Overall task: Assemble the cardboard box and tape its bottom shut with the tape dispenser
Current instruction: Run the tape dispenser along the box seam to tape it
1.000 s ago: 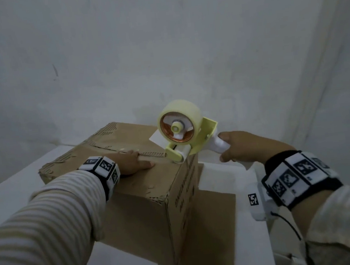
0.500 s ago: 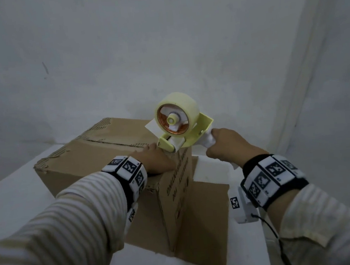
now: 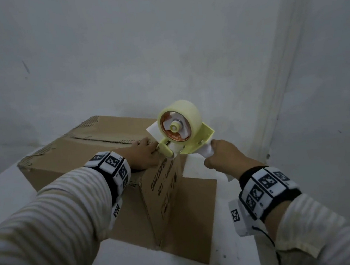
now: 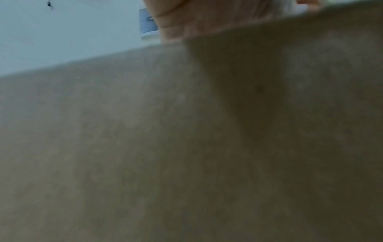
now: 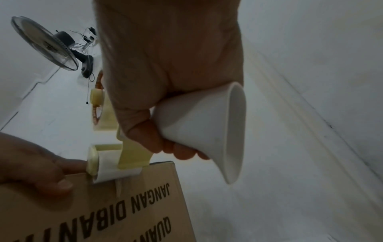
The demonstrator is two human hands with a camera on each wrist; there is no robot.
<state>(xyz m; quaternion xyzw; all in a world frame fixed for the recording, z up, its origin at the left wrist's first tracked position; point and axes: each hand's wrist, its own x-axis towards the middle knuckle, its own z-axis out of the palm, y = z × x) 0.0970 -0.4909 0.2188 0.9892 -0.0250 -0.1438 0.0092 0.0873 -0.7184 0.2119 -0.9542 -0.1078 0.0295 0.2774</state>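
Head view: one cardboard box (image 3: 98, 155), one tape dispenser (image 3: 181, 129), two hands. The box stands flaps-up on the white surface (image 3: 1, 198), with one loose flap lying flat at its near right. The left hand (image 3: 144, 157) lies flat, fingers straight, on the box's top near corner; the right hand (image 3: 226, 159) wraps the dispenser's white handle, roller on that same corner just right of the left fingers.

Left wrist view: blurred cardboard fills nearly everything; only a strip of palm (image 4: 207, 18) shows above.

Right wrist view: right-hand fingers (image 5: 182, 153) curl round the handle (image 5: 203, 131); the roller (image 5: 111, 165) touches the box edge, the left thumb beside it. One fan (image 5: 45, 44) hangs beyond.
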